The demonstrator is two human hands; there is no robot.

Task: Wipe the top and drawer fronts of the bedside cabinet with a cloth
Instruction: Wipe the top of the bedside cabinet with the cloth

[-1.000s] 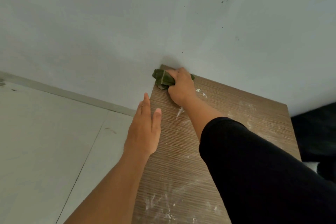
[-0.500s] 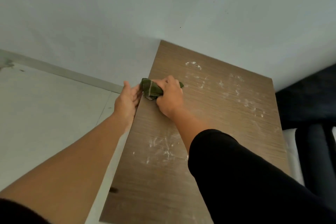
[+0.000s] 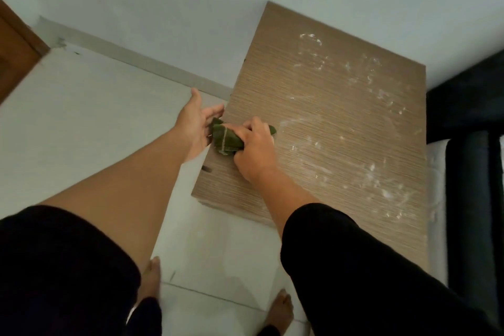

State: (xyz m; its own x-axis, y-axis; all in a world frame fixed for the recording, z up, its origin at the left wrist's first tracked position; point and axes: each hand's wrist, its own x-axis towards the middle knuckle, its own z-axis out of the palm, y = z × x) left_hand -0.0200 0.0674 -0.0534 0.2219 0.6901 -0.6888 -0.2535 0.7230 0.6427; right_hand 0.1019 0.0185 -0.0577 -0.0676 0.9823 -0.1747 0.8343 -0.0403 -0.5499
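Head view: right hand (image 3: 253,151) clamps green cloth (image 3: 226,139) at cabinet top's (image 3: 341,123) nine-o'clock edge, dragged back from far corner; left hand (image 3: 195,125) cupped open beside edge, catching. White dust (image 3: 381,106) remains toward three o'clock.

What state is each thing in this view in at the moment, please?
cabinet top: partly wiped, white smears on its right side
green cloth: bunched, at the top's left edge
right hand: gripping the cloth
left hand: open, cupped beside the edge

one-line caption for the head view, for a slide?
Right hand wipes green cloth along dusty cabinet top; open left hand cupped beside edge.
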